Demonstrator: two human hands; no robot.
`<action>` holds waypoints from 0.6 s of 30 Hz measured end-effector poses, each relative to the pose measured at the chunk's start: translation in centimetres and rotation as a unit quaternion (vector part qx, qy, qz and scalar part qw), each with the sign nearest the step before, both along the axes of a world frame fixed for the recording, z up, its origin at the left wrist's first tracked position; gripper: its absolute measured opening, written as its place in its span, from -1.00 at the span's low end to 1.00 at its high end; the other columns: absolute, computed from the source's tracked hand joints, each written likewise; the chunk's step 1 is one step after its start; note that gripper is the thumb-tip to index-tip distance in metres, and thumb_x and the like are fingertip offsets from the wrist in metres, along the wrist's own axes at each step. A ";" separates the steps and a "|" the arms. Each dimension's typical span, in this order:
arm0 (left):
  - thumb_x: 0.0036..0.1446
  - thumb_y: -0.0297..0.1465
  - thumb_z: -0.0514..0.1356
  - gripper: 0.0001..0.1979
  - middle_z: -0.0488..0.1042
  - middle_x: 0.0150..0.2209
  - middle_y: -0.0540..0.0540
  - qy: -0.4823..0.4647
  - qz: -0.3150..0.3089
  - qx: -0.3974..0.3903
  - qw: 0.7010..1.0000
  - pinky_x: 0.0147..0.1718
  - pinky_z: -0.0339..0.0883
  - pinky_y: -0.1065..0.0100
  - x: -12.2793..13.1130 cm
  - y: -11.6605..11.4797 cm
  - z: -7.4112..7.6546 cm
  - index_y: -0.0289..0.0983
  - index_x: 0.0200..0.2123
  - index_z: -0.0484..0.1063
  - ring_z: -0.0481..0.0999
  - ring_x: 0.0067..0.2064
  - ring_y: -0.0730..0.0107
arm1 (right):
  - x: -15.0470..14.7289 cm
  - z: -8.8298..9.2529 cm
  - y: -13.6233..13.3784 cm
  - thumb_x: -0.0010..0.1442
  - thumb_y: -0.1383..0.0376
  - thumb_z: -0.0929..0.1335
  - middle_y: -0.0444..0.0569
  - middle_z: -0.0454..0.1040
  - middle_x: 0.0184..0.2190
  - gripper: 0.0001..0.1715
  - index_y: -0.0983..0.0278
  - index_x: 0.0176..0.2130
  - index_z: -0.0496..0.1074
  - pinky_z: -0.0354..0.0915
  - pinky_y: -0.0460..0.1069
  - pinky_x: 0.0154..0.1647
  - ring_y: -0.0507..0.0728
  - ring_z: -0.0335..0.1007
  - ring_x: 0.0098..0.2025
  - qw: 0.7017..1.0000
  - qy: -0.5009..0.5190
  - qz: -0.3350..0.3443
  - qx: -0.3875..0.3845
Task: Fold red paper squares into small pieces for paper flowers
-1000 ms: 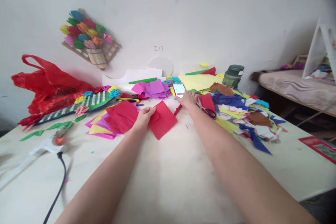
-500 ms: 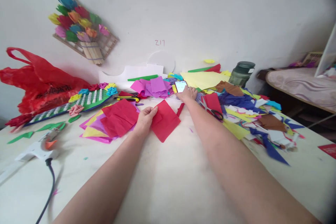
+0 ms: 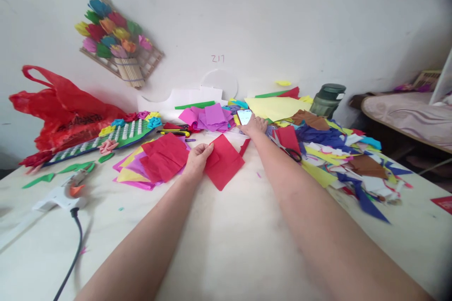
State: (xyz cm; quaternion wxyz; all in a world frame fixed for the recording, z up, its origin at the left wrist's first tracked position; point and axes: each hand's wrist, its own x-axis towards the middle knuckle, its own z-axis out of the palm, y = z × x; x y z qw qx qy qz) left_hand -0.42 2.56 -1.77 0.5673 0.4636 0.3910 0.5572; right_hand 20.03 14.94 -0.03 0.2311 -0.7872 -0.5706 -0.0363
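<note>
My left hand (image 3: 198,160) pinches a red paper square (image 3: 226,164) by its left corner, with a smaller folded red piece under the thumb. The square is held at a slant over the table. Farther back, my right hand (image 3: 254,127) reaches to a phone (image 3: 244,116) with a lit screen and touches its lower right part. Its fingers look apart, though the fingertips are partly hidden. Left of the square lies a fanned stack of red, yellow and purple paper squares (image 3: 164,160). Scissors (image 3: 287,148) with black handles lie right of my right wrist.
A white glue gun (image 3: 63,195) with a black cord lies at left, near a green board (image 3: 123,135) and a red plastic bag (image 3: 67,113). Purple paper (image 3: 212,117) sits at the back. Coloured scraps (image 3: 353,160) and a green bottle (image 3: 328,100) occupy the right.
The whole view has shifted slightly to the right. Both hands stay in place relative to the paper square and the phone.
</note>
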 end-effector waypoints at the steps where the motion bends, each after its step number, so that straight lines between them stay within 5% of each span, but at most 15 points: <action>1: -0.20 -0.20 0.29 -0.66 0.34 -0.68 0.05 -0.003 -0.008 0.002 1.000 -0.64 0.09 0.51 0.0 -0.1 0.1 -0.31 -0.59 0.25 0.27 -0.65 0.59 | -0.1 0.1 -0.3 -0.10 -0.13 0.26 0.30 0.22 0.03 -0.04 0.45 0.10 0.11 -0.22 0.23 0.08 0.38 0.03 0.09 1.000 -0.013 0.011 0.005; 6: -0.20 -0.22 0.30 -0.67 0.31 -0.69 0.06 -0.008 -0.051 0.011 0.999 -0.65 0.06 0.52 0.1 -0.6 0.5 -0.31 -0.60 0.24 0.23 -0.66 0.61 | -1.1 1.5 -3.0 0.11 -0.03 0.13 0.20 0.28 0.01 -0.36 0.39 -0.06 0.34 -0.17 0.17 0.11 0.29 0.07 0.10 0.988 -0.037 0.114 0.097; 10: -0.20 -0.23 0.30 -0.67 0.29 -0.70 0.06 -0.011 -0.061 0.015 0.998 -0.68 0.00 0.52 0.0 -1.1 1.1 -0.31 -0.62 0.23 0.21 -0.67 0.61 | -2.1 3.0 -6.2 0.13 -0.06 0.08 0.13 0.45 -0.24 -0.39 0.30 -0.28 0.43 0.16 0.07 -0.14 0.21 0.34 -0.16 0.968 0.149 0.190 0.065; 14: -0.24 -0.24 0.32 -0.67 0.24 -0.72 0.09 0.006 -0.044 0.008 0.999 -0.69 -0.05 0.53 -0.4 -2.0 2.0 -0.32 -0.63 0.25 0.17 -0.68 0.65 | -3.1 3.8 -9.9 0.07 -0.16 0.11 0.06 0.45 -0.49 -0.32 0.34 -0.34 0.40 0.21 -0.04 -0.50 0.08 0.36 -0.53 0.855 0.444 0.264 -0.056; 18: -0.27 -0.21 0.33 -0.65 0.24 -0.71 0.09 0.000 -0.034 0.015 0.999 -0.68 -0.03 0.52 -0.9 -3.3 2.4 -0.32 -0.63 0.27 0.18 -0.67 0.64 | -4.0 3.6 -13.7 -0.06 -0.15 0.26 -0.05 0.39 -0.64 -0.41 0.34 -0.45 0.40 0.16 -0.08 -0.60 0.01 0.23 -0.66 0.763 0.555 0.317 -0.098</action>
